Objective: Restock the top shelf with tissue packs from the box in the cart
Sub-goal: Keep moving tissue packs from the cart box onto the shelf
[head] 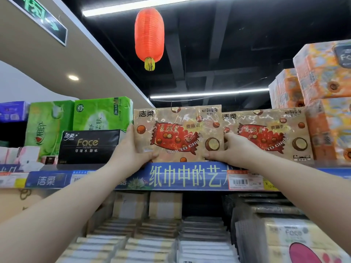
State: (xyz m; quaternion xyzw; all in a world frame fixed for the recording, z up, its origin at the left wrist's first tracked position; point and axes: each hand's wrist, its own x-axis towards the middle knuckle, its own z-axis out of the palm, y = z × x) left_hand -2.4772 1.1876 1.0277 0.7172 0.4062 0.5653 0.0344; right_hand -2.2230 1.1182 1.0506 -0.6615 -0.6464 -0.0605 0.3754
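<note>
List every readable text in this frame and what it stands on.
"洁柔", "麦丽素", "BACK TO": held pack
"Face TISSUE": black box
"纸巾中的艺": shelf strip
"Face": lower pack
Too small to read: price tags
Cut off, unreadable: green sign

**One head view, tilted up at the top shelf**

A single wide-angle camera sits on the person's head and faces forward and upward. It stands close to the shelving. The top shelf (186,177) runs its front edge across the frame just below the middle, and the pack (178,133) at that edge sits in the centre. The left arm (57,205) and right arm (303,186) enter from the bottom corners and stretch up into the scene. The upper half takes in the dark ceiling (247,44) and a lantern (149,35). The bottom strip looks down on the lower stacks (152,240). Straight lines bend toward the frame's edges.
</note>
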